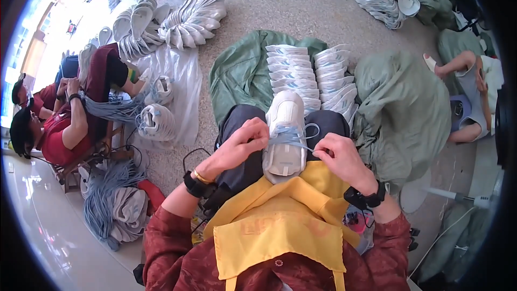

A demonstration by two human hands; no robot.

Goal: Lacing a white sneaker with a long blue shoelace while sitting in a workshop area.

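Note:
A pale shoe upper (285,113) rests on my lap between my knees, its toe pointing away from me and its light tongue (285,160) toward me. Light-blue shoelace (288,136) crosses the eyelets, with a loop standing out on the right side. My left hand (251,136) is pinched at the left of the lacing, on the lace. At the right, my right hand (336,151) pinches the lace with thumb and forefinger beside the loop. A yellow apron (280,231) covers my front below the shoe.
Rows of stacked shoe uppers (293,73) lie ahead on green cloth (245,70), with a green sack (404,113) at right. Co-workers sit left (59,124) and right (468,91). Bundles of blue laces (105,199) hang at left. More uppers (194,21) lie on the floor.

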